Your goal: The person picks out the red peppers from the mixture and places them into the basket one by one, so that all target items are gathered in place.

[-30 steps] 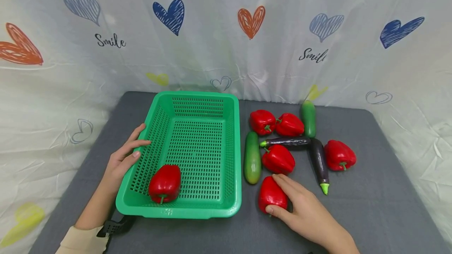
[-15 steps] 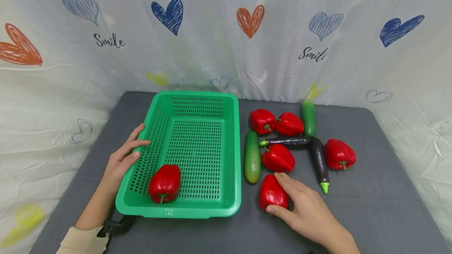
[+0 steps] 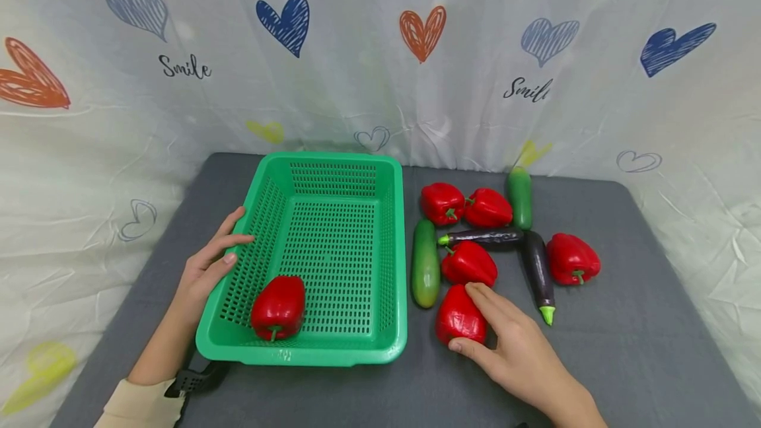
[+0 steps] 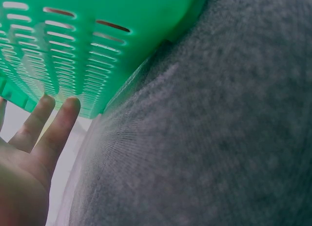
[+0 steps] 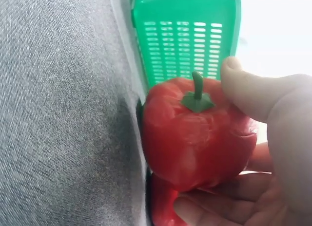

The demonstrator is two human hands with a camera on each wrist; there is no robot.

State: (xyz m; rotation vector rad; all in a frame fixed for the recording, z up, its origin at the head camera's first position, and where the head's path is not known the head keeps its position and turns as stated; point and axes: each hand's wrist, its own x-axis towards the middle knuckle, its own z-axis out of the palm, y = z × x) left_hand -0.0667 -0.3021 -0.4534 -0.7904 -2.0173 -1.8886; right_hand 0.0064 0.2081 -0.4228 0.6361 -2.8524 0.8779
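Observation:
In the head view, the green basket [image 3: 329, 230] stands left of centre with one red pepper [image 3: 278, 308] inside at its near left corner. My left hand [image 3: 205, 276] lies on the basket's left rim, fingers over the edge; the left wrist view shows its fingertips against the perforated wall. Right of the basket, my right hand [image 3: 514, 349] grips a red pepper [image 3: 461, 317]. The right wrist view shows that pepper [image 5: 195, 133], green stem up in the picture, between thumb and fingers. Just behind it lies another red pepper [image 3: 470, 263].
A cucumber [image 3: 425, 264] lies beside the basket's right wall. Farther back are two red peppers [image 3: 442, 203], a dark eggplant [image 3: 487, 237] and a second cucumber [image 3: 520, 199]. Another eggplant [image 3: 538, 273] and a red pepper [image 3: 573, 259] lie to the right. A printed curtain [image 3: 357, 98] hangs behind.
The pepper in my right hand has shifted slightly away from the table's near side, toward the pepper behind it, and the hand has moved with it. My left hand has stayed on the basket.

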